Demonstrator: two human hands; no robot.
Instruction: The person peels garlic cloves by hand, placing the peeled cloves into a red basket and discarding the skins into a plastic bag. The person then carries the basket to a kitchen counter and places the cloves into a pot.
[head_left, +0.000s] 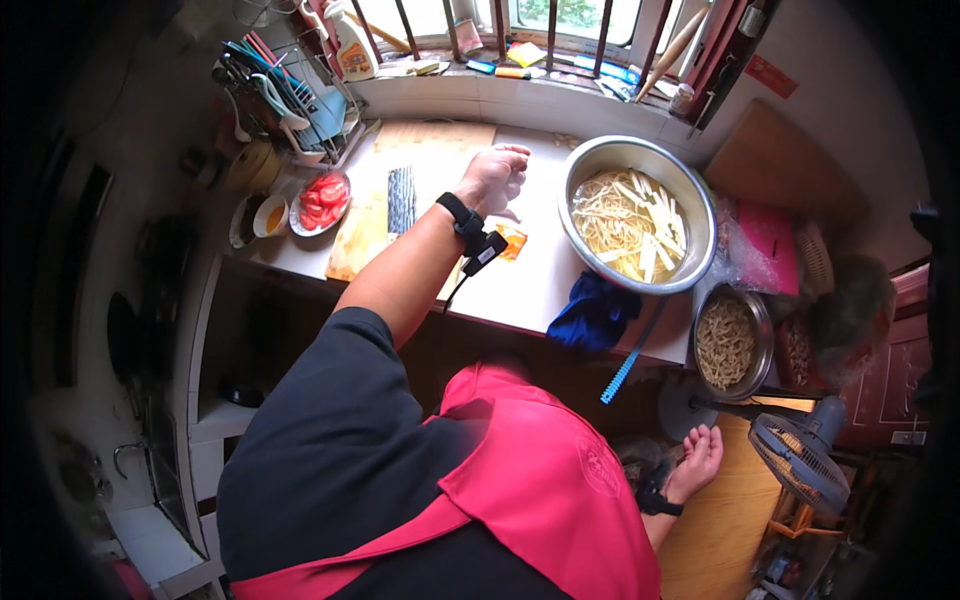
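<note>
My left hand (495, 180) is over the white counter (536, 292), its fingers curled in and nothing visible in them. Below its wrist lies an orange packet (512, 241). Beside my left forearm, a dark rectangular blade with a wavy pattern (401, 199), probably a cleaver's, rests on a wooden cutting board (360, 236); any handle is hidden. To the right stands a large steel basin (574, 251) holding thin pale shreds and white strips (649, 225) in liquid. My right hand (696, 463) hangs low by my side, below counter level, palm up, with loosely bent fingers and nothing held.
Tomato pieces (322, 201) fill a plate at left, near a bowl of orange liquid (274, 217). A blue cloth (592, 311) and a blue-handled tool (622, 379) overhang the front edge. Another steel bowl (763, 352) holds pale strips. A fan (799, 454) stands at right.
</note>
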